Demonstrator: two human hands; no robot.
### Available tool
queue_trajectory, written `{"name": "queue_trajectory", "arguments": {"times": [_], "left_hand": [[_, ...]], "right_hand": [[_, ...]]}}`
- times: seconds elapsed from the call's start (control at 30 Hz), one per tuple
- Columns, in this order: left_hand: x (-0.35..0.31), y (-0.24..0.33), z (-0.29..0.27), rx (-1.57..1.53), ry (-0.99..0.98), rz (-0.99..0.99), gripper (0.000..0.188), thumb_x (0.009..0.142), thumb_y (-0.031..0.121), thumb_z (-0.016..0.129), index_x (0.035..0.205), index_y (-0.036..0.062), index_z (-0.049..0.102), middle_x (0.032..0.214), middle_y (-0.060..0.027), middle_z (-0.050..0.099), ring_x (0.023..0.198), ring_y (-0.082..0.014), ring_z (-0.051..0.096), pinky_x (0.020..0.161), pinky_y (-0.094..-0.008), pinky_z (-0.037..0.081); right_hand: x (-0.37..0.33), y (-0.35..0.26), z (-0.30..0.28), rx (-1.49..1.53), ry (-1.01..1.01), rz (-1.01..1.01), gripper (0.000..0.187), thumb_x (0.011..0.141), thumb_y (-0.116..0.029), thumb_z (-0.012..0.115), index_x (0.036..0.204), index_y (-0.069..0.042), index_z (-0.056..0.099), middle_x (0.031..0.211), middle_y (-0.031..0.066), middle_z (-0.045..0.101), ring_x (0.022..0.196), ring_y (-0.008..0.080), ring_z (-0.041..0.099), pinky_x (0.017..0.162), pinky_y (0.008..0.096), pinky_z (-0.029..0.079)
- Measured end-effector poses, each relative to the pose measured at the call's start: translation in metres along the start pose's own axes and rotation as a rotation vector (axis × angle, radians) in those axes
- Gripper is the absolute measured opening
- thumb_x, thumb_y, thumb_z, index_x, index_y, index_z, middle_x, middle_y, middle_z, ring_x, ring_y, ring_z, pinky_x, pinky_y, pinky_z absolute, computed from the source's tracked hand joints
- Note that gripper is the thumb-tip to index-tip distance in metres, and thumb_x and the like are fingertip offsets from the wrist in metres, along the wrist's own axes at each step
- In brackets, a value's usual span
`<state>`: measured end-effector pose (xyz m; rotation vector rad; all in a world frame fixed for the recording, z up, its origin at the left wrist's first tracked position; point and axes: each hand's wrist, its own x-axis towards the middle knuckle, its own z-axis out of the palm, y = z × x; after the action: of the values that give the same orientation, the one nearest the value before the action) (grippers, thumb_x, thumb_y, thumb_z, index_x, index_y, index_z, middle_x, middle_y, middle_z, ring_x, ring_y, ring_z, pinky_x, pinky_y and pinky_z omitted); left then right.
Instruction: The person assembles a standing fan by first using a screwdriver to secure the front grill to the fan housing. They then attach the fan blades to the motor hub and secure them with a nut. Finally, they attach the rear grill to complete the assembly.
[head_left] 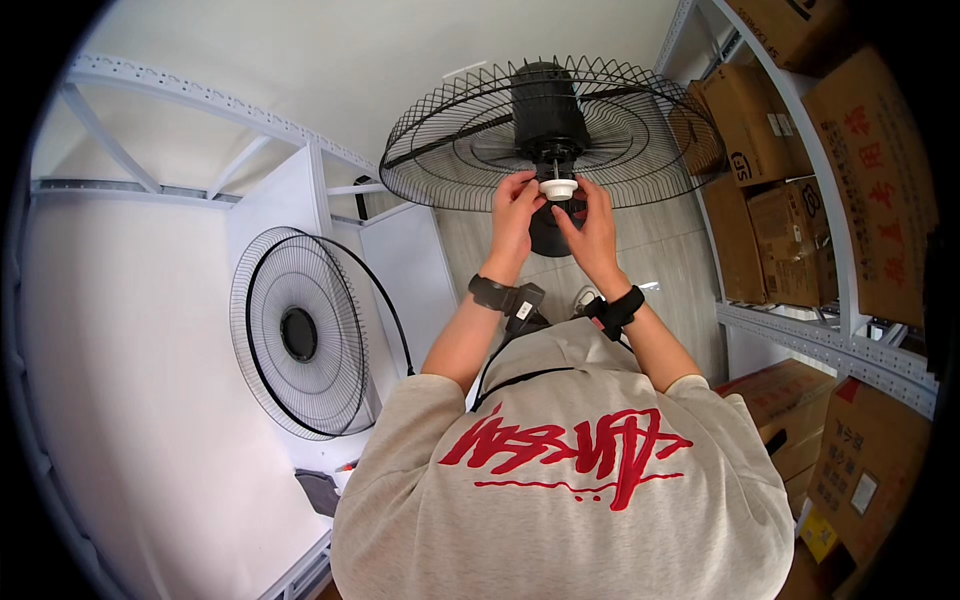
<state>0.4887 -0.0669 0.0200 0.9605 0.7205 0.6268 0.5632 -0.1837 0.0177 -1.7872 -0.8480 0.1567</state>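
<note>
A black standing fan is in front of me, its rear wire grille fixed around the motor housing. At the housing's near side, on the thin metal shaft, sits a white ring-shaped plastic nut. My left hand has its fingers bent around the nut's left side. From the other side, my right hand curls its fingers against the nut, its thumb pointing up below it. Both hands are closed on it; some fingertips are hidden behind the nut.
A second wire fan grille with a black rim leans at left on a white shelf surface. A metal rack with cardboard boxes stands at right. The fan's black base column is below my hands, above the tiled floor.
</note>
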Motion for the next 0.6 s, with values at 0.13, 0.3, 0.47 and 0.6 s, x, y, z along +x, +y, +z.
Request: {"name": "queue_trajectory", "arguments": {"times": [0.13,0.3,0.47,0.6], "left_hand": [[0.001,-0.001,-0.003,-0.054,0.0,-0.075,0.026,0.094,0.016,0.059,0.115,0.0002,0.056,0.104,-0.0084,0.06,0.092,-0.0182,0.062,0.081,-0.0314,0.05],[0.002,0.004,-0.006,-0.22,-0.236,-0.318,0.025,0.096,0.018,0.056,0.114,0.0006,0.057,0.11,-0.0133,0.064,0.094,-0.0216,0.065,0.082,-0.0338,0.051],[-0.004,0.008,0.001,-0.101,-0.127,-0.214,0.025,0.096,0.017,0.057,0.115,0.0008,0.056,0.107,-0.0126,0.064,0.093,-0.0218,0.065,0.084,-0.0352,0.052],[-0.003,0.011,-0.006,-0.093,-0.071,-0.148,0.026,0.094,0.016,0.059,0.115,0.001,0.056,0.099,-0.0097,0.063,0.094,-0.022,0.064,0.084,-0.0353,0.052]], "right_hand": [[-0.001,-0.002,0.0,0.002,0.005,-0.004,0.058,0.081,-0.01,0.072,0.131,-0.001,0.045,0.123,0.0143,0.05,0.104,0.0246,0.057,0.076,0.0312,0.052],[-0.002,0.005,0.004,0.007,0.017,-0.017,0.056,0.081,-0.009,0.071,0.13,-0.001,0.046,0.123,0.0145,0.05,0.104,0.0247,0.057,0.076,0.0312,0.052],[-0.002,0.003,0.001,0.004,0.01,-0.023,0.056,0.081,-0.009,0.071,0.13,0.0,0.046,0.123,0.0143,0.05,0.103,0.024,0.058,0.075,0.0309,0.053],[-0.004,0.002,0.001,-0.01,0.015,-0.004,0.056,0.081,-0.009,0.071,0.131,-0.001,0.046,0.123,0.0142,0.05,0.101,0.0235,0.059,0.075,0.0308,0.053]]}}
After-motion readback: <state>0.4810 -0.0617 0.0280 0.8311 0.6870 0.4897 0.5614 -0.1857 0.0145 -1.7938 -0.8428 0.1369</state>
